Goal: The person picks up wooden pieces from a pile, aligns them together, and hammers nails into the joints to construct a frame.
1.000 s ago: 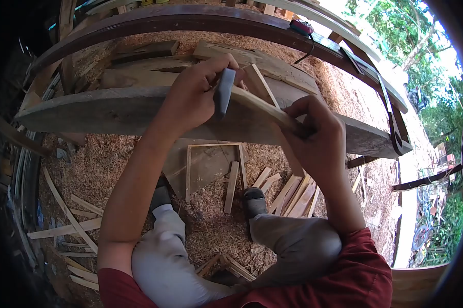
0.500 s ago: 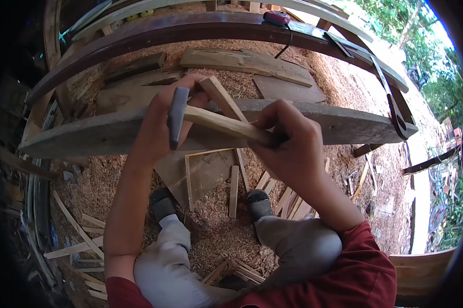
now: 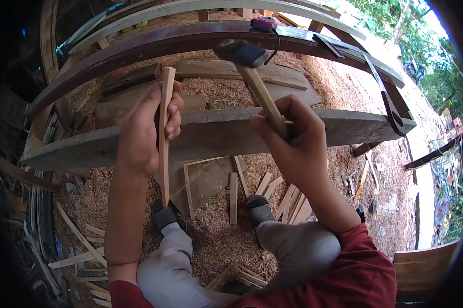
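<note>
My left hand [image 3: 145, 128] is closed round a narrow wooden strip [image 3: 165, 128], which stands almost upright with its lower end hanging above my shoe. My right hand [image 3: 295, 136] grips a hammer [image 3: 264, 95] by its wooden handle. The dark metal hammer head points up and away from me, slightly blurred. Strip and hammer are apart. Both hands are over a grey wooden plank [image 3: 344, 123] that runs across in front of me.
Beyond the plank is a dark brown beam [image 3: 154, 43] with a pink tape measure [image 3: 263, 23] on it. A handsaw [image 3: 388, 100] leans at the right end. Boards [image 3: 241, 69], wood strips [image 3: 233, 197] and shavings cover the ground. My shoes [image 3: 260, 209] are below.
The hammer head has swung from the left, near my left hand, to up and right. The wooden strip has turned from slanting across to nearly upright, and my hands have moved apart.
</note>
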Available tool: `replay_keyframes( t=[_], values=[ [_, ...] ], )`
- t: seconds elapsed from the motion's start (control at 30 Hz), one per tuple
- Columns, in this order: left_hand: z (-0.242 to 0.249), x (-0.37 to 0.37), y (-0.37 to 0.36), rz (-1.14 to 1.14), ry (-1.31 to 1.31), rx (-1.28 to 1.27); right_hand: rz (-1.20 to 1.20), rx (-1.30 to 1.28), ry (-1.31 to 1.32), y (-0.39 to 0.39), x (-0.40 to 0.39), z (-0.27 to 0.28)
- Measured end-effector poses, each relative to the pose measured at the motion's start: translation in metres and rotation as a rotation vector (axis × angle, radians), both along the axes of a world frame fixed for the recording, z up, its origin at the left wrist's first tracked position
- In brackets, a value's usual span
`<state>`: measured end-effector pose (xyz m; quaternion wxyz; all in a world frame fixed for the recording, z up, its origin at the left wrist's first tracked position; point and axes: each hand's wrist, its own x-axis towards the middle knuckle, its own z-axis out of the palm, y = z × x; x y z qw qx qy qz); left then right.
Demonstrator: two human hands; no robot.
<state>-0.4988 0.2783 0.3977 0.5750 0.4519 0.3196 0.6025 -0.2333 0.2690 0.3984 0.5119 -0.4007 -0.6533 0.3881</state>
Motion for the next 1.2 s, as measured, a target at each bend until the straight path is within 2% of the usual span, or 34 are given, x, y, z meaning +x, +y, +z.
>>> replay_keyframes(
  t=[0.03,0.17,0.23,0.27,0.33,0.37,0.43,0.5,0.73,0.93,1.0,1.13,1.2],
  values=[
    [0.002,0.001,-0.003,0.047,0.044,-0.072,-0.003,-0.003,0.001,0.001,0.003,0.0],
    [0.01,0.021,-0.014,0.12,0.125,-0.066,0.0,-0.011,-0.065,0.003,0.006,-0.001],
    [0.01,0.026,-0.015,0.287,0.643,0.119,0.01,-0.019,-0.081,0.005,0.005,-0.003],
    [0.009,0.026,-0.015,0.287,0.643,0.115,0.023,-0.004,-0.038,0.006,0.003,-0.006],
    [0.008,0.024,-0.011,0.47,1.105,0.402,0.036,0.005,0.002,0.009,0.004,-0.01],
    [0.007,0.024,-0.01,0.468,1.104,0.396,0.026,0.063,-0.052,0.01,0.007,-0.011],
    [0.006,0.023,-0.009,0.612,1.505,0.708,0.018,0.115,-0.109,0.009,0.012,-0.01],
    [0.003,0.025,-0.009,0.598,1.539,0.675,0.018,-0.068,-0.094,0.006,0.015,-0.004],
    [-0.003,0.031,-0.005,0.613,1.581,0.649,0.063,-0.138,-0.111,0.007,0.026,-0.014],
    [0.006,0.031,-0.004,0.517,1.615,0.528,-0.006,-0.027,-0.159,0.006,0.035,-0.013],
    [0.005,0.034,-0.002,0.512,1.593,0.558,-0.031,0.032,-0.326,0.004,0.041,-0.006],
    [0.001,0.037,0.004,0.497,1.503,0.527,-0.074,0.03,-0.378,0.002,0.044,-0.002],
    [0.004,0.038,0.002,0.475,1.507,0.5,-0.034,0.218,-0.412,0.008,0.045,-0.008]
  ],
)
